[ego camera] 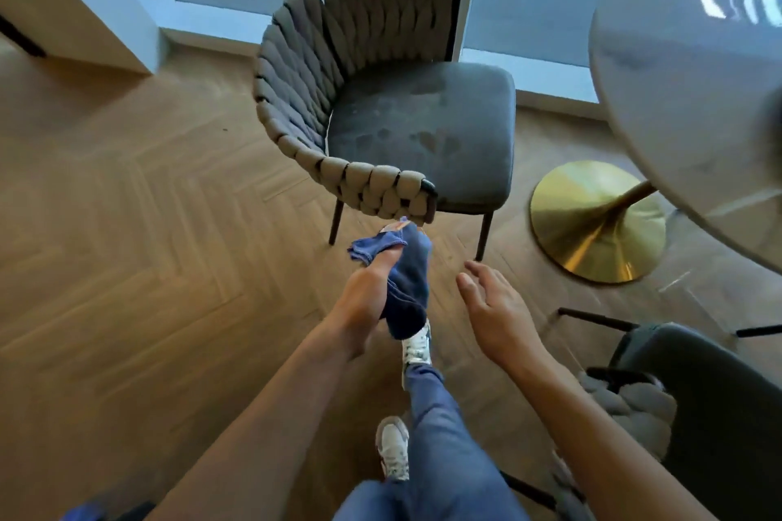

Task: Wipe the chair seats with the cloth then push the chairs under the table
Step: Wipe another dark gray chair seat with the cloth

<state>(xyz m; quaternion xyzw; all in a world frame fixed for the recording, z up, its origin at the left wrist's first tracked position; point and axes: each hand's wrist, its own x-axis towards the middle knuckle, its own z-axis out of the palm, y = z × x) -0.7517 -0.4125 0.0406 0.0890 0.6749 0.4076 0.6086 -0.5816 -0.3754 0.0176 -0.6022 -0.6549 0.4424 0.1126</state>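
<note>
A grey chair [419, 118] with a woven curved backrest stands ahead of me, its padded seat facing the round table [685, 68] on the right. Darker patches mark the seat. My left hand [364, 300] grips a blue cloth [406, 283] just short of the chair's near armrest, without touching the chair. My right hand [495, 309] hovers open beside it, fingers spread, holding nothing. A second dark chair [698, 406] sits at the lower right, partly cut off by the frame edge.
The table's gold pedestal base [596, 224] rests on the herringbone wood floor [148, 266] right of the chair. Tall windows run along the far wall, with a white wall corner at the far left. My legs and white shoes are below the hands.
</note>
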